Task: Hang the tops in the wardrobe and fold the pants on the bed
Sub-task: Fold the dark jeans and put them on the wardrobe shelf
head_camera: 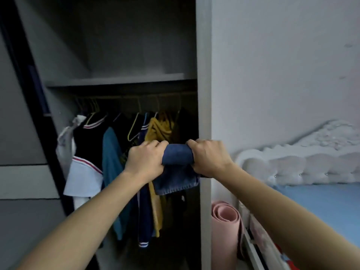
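Head view, facing the open wardrobe. Both arms reach forward and the two hands meet at mid-frame, in front of the wardrobe's right-hand side panel. The left hand and the right hand are each closed in a fist round the bunched upper edge of a blue denim garment, knuckles up; a short roll of cloth spans the gap between them and the rest hangs below, its stitched hem lowest. Whether it is a top or pants cannot be told.

Behind the hands, under a shelf, tops hang from the rail — a black top with red-and-white trim, a teal top, a navy jacket and a mustard top. A bare yellow hanger hangs among them.

To the right lies the bed, blue-sheeted, with a white tufted headboard against the wall — a rolled pink mat stands between bed and wardrobe.
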